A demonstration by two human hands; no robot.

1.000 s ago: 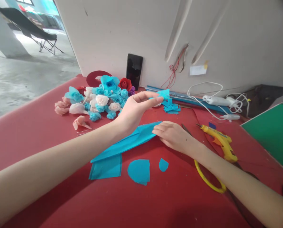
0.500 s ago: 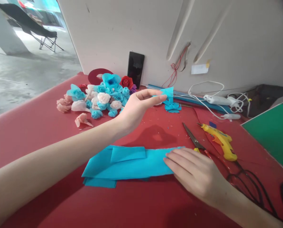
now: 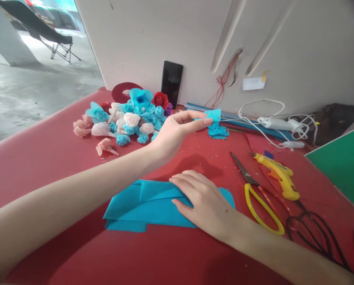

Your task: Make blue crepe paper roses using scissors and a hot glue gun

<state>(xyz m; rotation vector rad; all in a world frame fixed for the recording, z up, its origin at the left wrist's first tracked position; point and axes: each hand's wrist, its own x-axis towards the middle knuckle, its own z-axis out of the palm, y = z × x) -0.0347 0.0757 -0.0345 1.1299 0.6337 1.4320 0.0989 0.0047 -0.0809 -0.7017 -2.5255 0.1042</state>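
Observation:
My left hand (image 3: pixel 177 128) is raised over the table, thumb and fingers pinched on a small piece of blue crepe paper (image 3: pixel 214 114). A thin pale wire seems to run right from that piece; where it ends is hard to make out. Below, my right hand (image 3: pixel 205 200) lies palm down across folded blue crepe paper sheets (image 3: pixel 135 211), its thumb apart from the fingers. Its fingertips are at the right end of a smaller blue strip (image 3: pixel 156 192) lying on top. The right part of the sheets is partly covered by the hand.
Paper flowers (image 3: pixel 132 118) are heaped at back left, before a leaning phone (image 3: pixel 172 83). Yellow-handled scissors (image 3: pixel 248 178) and a yellow glue gun (image 3: pixel 279 174) lie right, with black cable (image 3: pixel 322 225). Blue scraps (image 3: pixel 218 133) and a white power adapter (image 3: pixel 274 124) lie at the back.
My right hand has moved left from the right end of the blue sheets to the smaller strip, uncovering the scissors' yellow handle. The left hand keeps its pinch.

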